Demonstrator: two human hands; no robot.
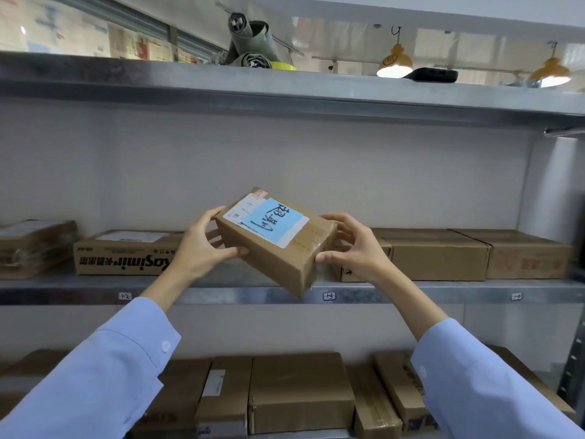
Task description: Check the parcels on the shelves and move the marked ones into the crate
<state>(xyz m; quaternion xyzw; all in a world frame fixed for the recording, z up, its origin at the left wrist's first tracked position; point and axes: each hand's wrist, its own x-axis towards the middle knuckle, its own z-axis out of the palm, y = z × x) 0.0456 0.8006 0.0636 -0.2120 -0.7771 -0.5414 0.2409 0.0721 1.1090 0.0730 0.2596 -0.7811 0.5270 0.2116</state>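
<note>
Parcel (275,245) is held up in front of the middle shelf (221,294), clear of it, tilted so the top face shows to the camera.

Left hand (202,245) grips the left end, thumb along the lower front edge, fingers curled behind. Right hand (354,248) grips the right end, thumb at the near corner, fingers wrapped over the far side. Both hands are closed round the box; neither is free.

The top face carries a white slip with a blue label (272,223) stuck over it, bearing large black handwriting. Judgement: this is the mark, so the parcel goes to the crate.

Step in hand: the check, at the reading stage. The parcel is off the shelf but not yet carried anywhere.

A printed box (126,251) lies on the shelf to the left and plain boxes (437,255) to the right. No blue label shows on these from this angle.

The crate is not in view. The next move calls for turning from the shelves to find it, then lowering the parcel in flat. The box looks rigid, so an end-to-end grip should last through the turn. The tape at the right end is glossy, a possible slip point under the right thumb.
</note>
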